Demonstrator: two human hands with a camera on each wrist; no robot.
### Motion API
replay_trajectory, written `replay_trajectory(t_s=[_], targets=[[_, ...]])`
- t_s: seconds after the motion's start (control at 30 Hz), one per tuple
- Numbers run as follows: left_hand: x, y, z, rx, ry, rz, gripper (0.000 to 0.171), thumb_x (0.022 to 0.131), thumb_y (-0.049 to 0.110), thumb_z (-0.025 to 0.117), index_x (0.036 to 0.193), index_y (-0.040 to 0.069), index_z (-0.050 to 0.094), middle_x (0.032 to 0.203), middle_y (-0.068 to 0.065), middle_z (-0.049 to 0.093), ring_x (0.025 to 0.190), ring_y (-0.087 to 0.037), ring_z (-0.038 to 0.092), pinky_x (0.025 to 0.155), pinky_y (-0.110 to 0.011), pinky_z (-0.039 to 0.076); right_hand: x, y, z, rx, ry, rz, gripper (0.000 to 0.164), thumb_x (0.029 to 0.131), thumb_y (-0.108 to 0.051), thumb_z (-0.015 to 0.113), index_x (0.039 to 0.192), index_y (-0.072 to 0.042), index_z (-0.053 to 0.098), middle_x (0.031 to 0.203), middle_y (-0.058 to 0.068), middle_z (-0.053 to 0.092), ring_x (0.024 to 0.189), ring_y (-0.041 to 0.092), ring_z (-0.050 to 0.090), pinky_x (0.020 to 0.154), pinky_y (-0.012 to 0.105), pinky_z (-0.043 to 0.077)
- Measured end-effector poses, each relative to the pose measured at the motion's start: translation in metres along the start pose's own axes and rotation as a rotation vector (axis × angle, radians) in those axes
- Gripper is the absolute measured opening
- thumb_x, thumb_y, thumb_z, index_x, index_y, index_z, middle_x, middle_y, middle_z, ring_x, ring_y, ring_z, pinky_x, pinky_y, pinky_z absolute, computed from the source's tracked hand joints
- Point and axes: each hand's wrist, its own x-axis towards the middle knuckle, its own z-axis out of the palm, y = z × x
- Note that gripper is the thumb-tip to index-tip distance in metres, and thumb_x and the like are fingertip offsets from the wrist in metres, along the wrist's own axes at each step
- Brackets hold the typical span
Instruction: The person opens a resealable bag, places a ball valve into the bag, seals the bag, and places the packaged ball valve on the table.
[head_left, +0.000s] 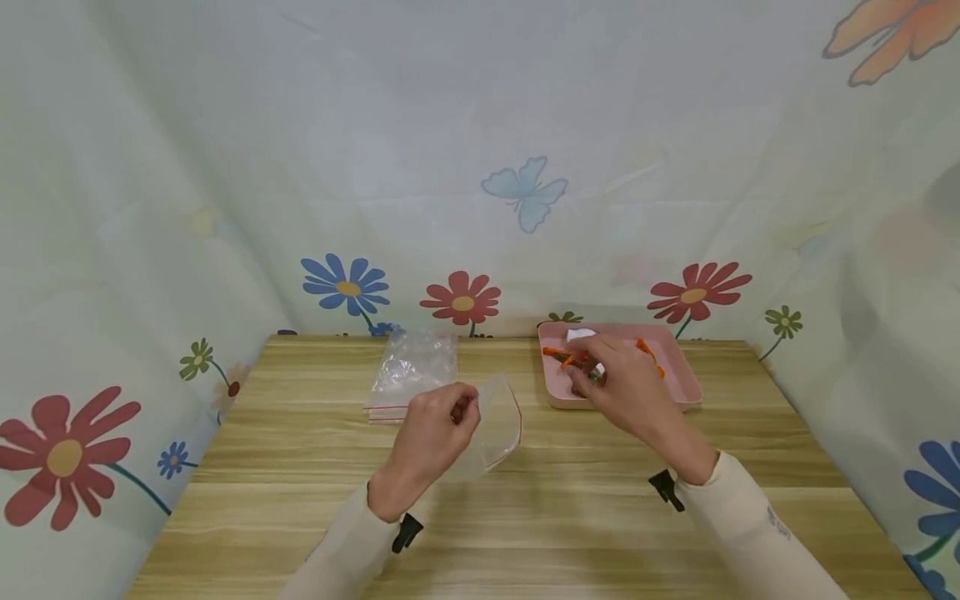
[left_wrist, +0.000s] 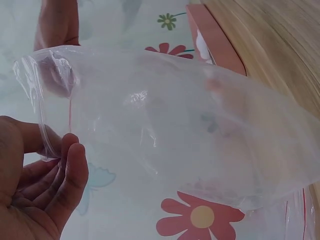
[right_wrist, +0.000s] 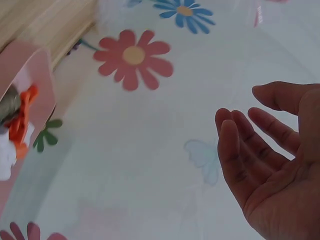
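My left hand pinches a clear zip-lock bag with a red line along its mouth. Thumb and fingers grip it by the zip edge in the left wrist view, where the bag looks empty and spreads out to the right. Over the pink tray is my right hand, its fingers loosely bent and apart. Nothing lies between them in the right wrist view. Inside the tray are orange pieces, a grey-green item and something white, partly hidden by the hand in the head view.
A stack of clear zip-lock bags with red lines lies at the back of the wooden table, left of the tray. A flowered curtain hangs behind the table and along both sides.
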Motion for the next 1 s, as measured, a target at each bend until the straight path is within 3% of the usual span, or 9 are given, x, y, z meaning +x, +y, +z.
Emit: replay_trajectory(t_s=[0.2, 0.33, 0.43, 0.63, 1.0], targets=[[0.000, -0.003, 0.001, 0.012, -0.011, -0.009, 0.005, 0.087, 0.004, 0.067, 0.088, 0.004, 0.072, 0.072, 0.001, 0.066, 0.059, -0.004, 0.053, 0.056, -0.014, 0.048, 0.011, 0.024, 0.004, -0.133, -0.156, -0.005, 0.027, 0.082, -0.017, 0.079, 0.105, -0.011, 0.066, 0.092, 0.001, 0.070, 0.073, 0.013, 0.067, 0.056, 0.027, 0.049], [0.000, -0.003, 0.001, 0.011, -0.015, -0.015, 0.005, 0.087, 0.003, 0.067, 0.088, 0.004, 0.071, 0.071, 0.001, 0.066, 0.059, -0.005, 0.052, 0.056, -0.014, 0.048, 0.017, 0.044, 0.018, -0.184, -0.312, 0.031, 0.043, 0.085, -0.023, 0.077, 0.126, -0.017, 0.063, 0.097, 0.000, 0.067, 0.063, 0.011, 0.059, 0.050, 0.027, 0.045], [0.000, -0.004, 0.001, 0.018, -0.016, -0.020, 0.005, 0.087, 0.004, 0.067, 0.089, 0.004, 0.072, 0.072, 0.001, 0.066, 0.059, -0.004, 0.052, 0.056, -0.014, 0.048, 0.022, 0.060, 0.033, -0.176, -0.399, 0.053, 0.046, 0.089, -0.025, 0.073, 0.132, -0.018, 0.060, 0.100, 0.004, 0.066, 0.055, 0.009, 0.050, 0.045, 0.023, 0.037], [0.000, -0.005, 0.003, 0.026, -0.018, -0.031, 0.005, 0.087, 0.004, 0.067, 0.090, 0.004, 0.071, 0.073, 0.000, 0.067, 0.060, -0.004, 0.053, 0.057, -0.014, 0.048, 0.029, 0.086, 0.065, -0.180, -0.509, 0.093, 0.023, 0.092, -0.022, 0.070, 0.110, -0.009, 0.068, 0.101, 0.010, 0.065, 0.064, 0.015, 0.057, 0.054, 0.025, 0.046], [0.000, -0.008, 0.006, 0.025, -0.031, -0.018, 0.005, 0.089, 0.006, 0.066, 0.091, 0.005, 0.071, 0.074, 0.001, 0.067, 0.061, -0.003, 0.053, 0.058, -0.014, 0.048, 0.042, 0.119, 0.109, -0.212, -0.694, 0.195, 0.013, 0.087, -0.012, 0.072, 0.100, -0.012, 0.073, 0.099, 0.004, 0.070, 0.077, 0.019, 0.062, 0.070, 0.035, 0.055]])
